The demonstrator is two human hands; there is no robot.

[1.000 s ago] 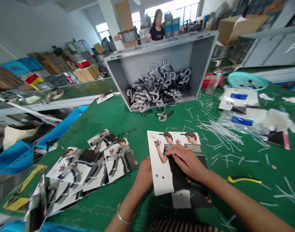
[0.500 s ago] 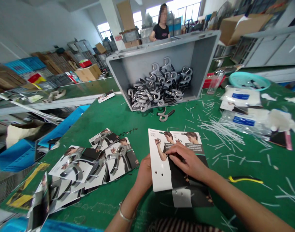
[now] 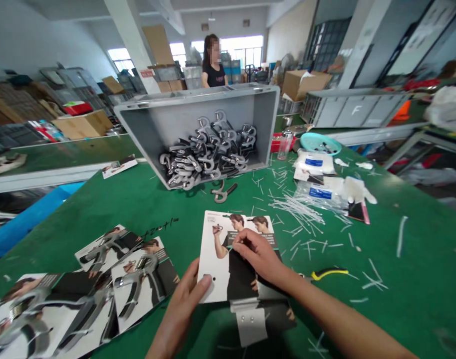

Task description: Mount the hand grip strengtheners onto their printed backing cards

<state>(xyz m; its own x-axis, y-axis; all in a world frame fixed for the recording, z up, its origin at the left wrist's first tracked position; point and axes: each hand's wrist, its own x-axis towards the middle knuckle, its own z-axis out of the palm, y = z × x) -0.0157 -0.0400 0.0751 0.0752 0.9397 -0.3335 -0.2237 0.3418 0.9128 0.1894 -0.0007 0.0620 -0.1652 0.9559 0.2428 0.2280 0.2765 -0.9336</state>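
Note:
My left hand (image 3: 181,304) grips the left edge of a printed cardboard backing card (image 3: 216,259), its thumb lying on top near a punched hole. Over the middle of that card, my right hand (image 3: 260,254) pinches a thin pale cable tie (image 3: 231,249), mostly hidden by the fingers. More cards lie underneath, one showing a printed head (image 3: 261,224) on the right. At the lower left is a pile of similar cards with grey-and-black hand grips (image 3: 141,279) fastened on them. A loose hand grip (image 3: 223,191) lies beyond the held card.
A grey crate (image 3: 265,119) on its side holds many hand grips. White cable ties (image 3: 301,208) are strewn to the right, near yellow-handled pliers (image 3: 330,273), plastic bags (image 3: 320,192) and a turquoise basin (image 3: 318,142). A person (image 3: 215,75) stands behind the crate.
The view has swung to the right. My left thumb has come onto the card's face, and my right fingers now pinch at the card's middle, with a pale tip showing.

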